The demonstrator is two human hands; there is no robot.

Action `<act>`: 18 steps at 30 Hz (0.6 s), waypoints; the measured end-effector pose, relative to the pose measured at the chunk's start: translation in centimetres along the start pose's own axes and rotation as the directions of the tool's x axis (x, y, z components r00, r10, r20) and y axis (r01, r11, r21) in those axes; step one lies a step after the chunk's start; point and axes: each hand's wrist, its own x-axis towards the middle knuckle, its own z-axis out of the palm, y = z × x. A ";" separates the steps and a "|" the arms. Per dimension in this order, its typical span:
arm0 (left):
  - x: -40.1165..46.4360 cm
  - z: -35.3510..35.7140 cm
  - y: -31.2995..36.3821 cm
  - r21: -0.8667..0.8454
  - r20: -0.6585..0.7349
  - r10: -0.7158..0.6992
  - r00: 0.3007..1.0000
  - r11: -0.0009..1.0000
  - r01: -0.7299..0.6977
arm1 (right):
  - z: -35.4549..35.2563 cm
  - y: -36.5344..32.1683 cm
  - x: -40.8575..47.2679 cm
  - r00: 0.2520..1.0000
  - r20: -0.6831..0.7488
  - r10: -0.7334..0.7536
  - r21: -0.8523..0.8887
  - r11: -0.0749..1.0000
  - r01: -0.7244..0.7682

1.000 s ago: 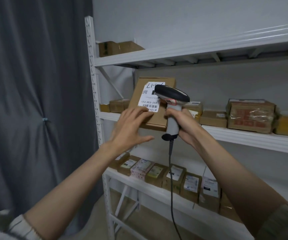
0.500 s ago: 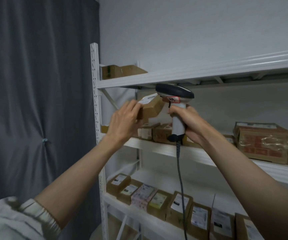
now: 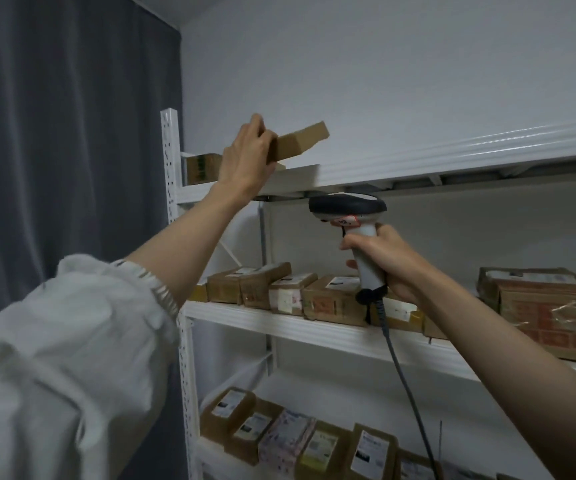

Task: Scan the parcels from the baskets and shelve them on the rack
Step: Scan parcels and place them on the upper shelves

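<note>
My left hand grips one end of a flat brown cardboard parcel and holds it tilted above the front edge of the white rack's top shelf. Its far end points up and to the right. My right hand grips the handle of a grey and black barcode scanner, held just under the top shelf. The scanner's cable hangs down past the middle shelf.
Another brown parcel lies at the left end of the top shelf beside the rack's upright post. The middle shelf carries several taped parcels. The lower shelf holds a row of labelled parcels. A dark curtain hangs at left.
My left hand has lifted the parcel from the middle-shelf level up to the top shelf. My right hand with the scanner has stayed near the same spot; my view has tilted upward.
</note>
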 end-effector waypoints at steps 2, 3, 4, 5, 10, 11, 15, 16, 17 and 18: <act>1.6 2.0 0.2 0.027 0.046 0.006 0.999 1.000 -0.007 | -0.2 0.4 0.7 1.000 -0.018 0.004 -0.001 1.000 -0.004; 2.2 3.0 0.2 0.036 0.070 0.007 0.997 0.999 -0.010 | -0.3 0.6 0.9 1.000 -0.026 0.007 0.005 1.000 -0.007; 2.8 4.1 0.2 0.043 0.090 0.011 0.996 0.999 -0.015 | -0.5 0.8 1.1 0.999 -0.036 0.013 0.011 1.000 -0.012; 3.3 5.1 0.1 0.048 0.111 0.013 0.994 0.999 -0.018 | -0.6 1.1 1.3 0.999 -0.043 0.019 0.019 1.000 -0.018; 5.1 9.2 -0.6 0.045 0.151 -0.007 0.988 0.999 0.000 | -1.3 2.2 1.8 0.997 -0.072 0.042 0.042 0.998 -0.039; 5.5 9.7 -0.6 0.040 0.158 -0.006 0.987 0.999 0.000 | -1.5 2.5 1.9 0.996 -0.082 0.048 0.041 0.998 -0.045; 6.2 11.0 -0.8 0.132 0.177 -0.029 0.984 0.991 0.006 | -1.8 3.0 2.5 0.992 -0.100 0.078 0.080 0.994 -0.070; 6.0 11.4 -0.8 0.185 0.184 -0.042 0.982 0.983 0.007 | -1.8 3.0 2.6 0.991 -0.103 0.080 0.077 0.994 -0.072; 5.7 11.8 -0.8 0.228 0.192 -0.056 0.980 0.974 0.011 | -1.8 3.0 2.7 0.991 -0.104 0.079 0.071 0.995 -0.072; 5.4 12.1 -0.7 0.255 0.208 -0.071 0.976 0.967 0.016 | -1.7 3.0 2.7 0.992 -0.104 0.077 0.064 0.995 -0.071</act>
